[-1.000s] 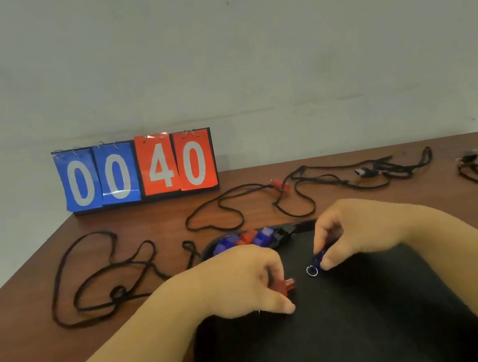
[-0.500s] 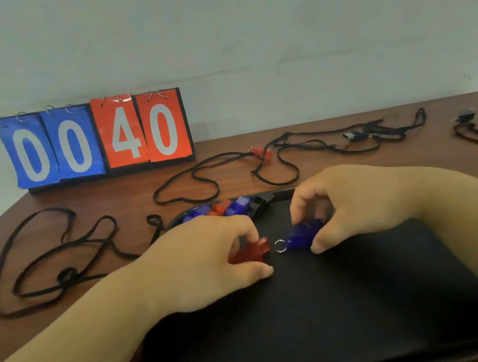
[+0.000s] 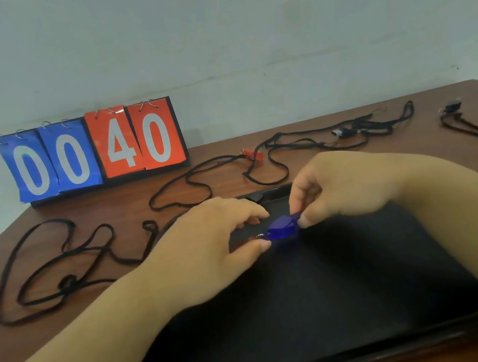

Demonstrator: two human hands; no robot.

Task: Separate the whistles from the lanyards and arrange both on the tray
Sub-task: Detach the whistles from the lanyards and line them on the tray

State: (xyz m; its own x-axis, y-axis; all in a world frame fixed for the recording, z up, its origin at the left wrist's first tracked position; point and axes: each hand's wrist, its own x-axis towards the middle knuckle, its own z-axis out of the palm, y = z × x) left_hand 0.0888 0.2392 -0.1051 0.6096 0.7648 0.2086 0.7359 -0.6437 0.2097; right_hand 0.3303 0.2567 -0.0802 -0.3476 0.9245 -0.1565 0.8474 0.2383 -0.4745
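Note:
A blue whistle (image 3: pixel 282 229) hangs just above the black tray (image 3: pixel 328 307), pinched at its mouthpiece by my right hand (image 3: pixel 343 183). My left hand (image 3: pixel 210 247) grips a red whistle (image 3: pixel 242 244), mostly hidden under its fingers, and its thumb touches the ring end of the blue one. The row of whistles at the tray's far edge is hidden behind my left hand. A loose black lanyard (image 3: pixel 58 269) lies on the table to the left. Another lanyard with a red whistle (image 3: pixel 254 154) on it lies behind the tray.
A flip scoreboard (image 3: pixel 93 149) reading 0040 stands at the back left by the wall. More black lanyards with clips (image 3: pixel 345 132) lie at the back right, and one (image 3: pixel 471 127) near the right table edge. The wooden table (image 3: pixel 20 219) drops off at the left.
The view has tilted, shifting the scene. My two hands have closed together, and the blue whistle now shows fully between them, touching my left thumb. The red whistle is more covered.

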